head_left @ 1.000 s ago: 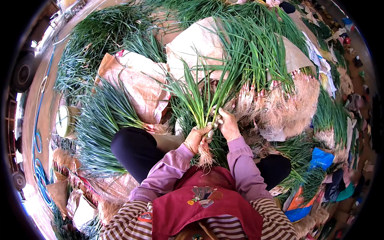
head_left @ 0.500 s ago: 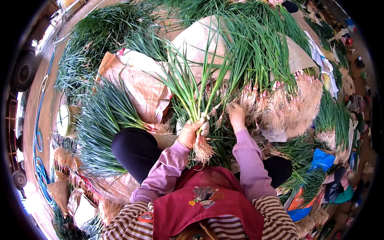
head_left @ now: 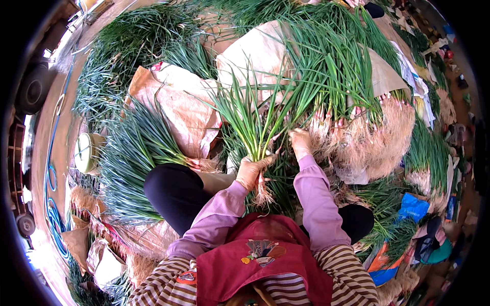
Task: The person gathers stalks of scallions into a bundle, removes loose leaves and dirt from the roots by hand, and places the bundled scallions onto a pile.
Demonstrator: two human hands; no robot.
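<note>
My left hand [head_left: 248, 172] is closed around a bunch of green onions [head_left: 255, 137]. Their long leaves fan out away from me, and a pale tuft of roots hangs below the fist toward my apron. To the right, my right hand [head_left: 300, 142] is closed beside a few loose stalks. What its fingers grip, if anything, is too small to make out. Just beyond this hand lies a big heap of green onions [head_left: 332, 76], with pinkish bulbs and tangled roots pointing toward me.
At left, another pile of green onions [head_left: 135, 158] lies against my bent knee [head_left: 173, 196]. Tan sacking sheets [head_left: 176, 102] cover parts of the heaps. A pale round container [head_left: 87, 153] and a blue hose [head_left: 50, 178] are farther left. A blue bag [head_left: 412, 206] lies at right.
My left hand has shifted slightly to the right with the bunch, whose leaves have dropped lower. My right hand, blurred before, is now sharper and stays beside the heap.
</note>
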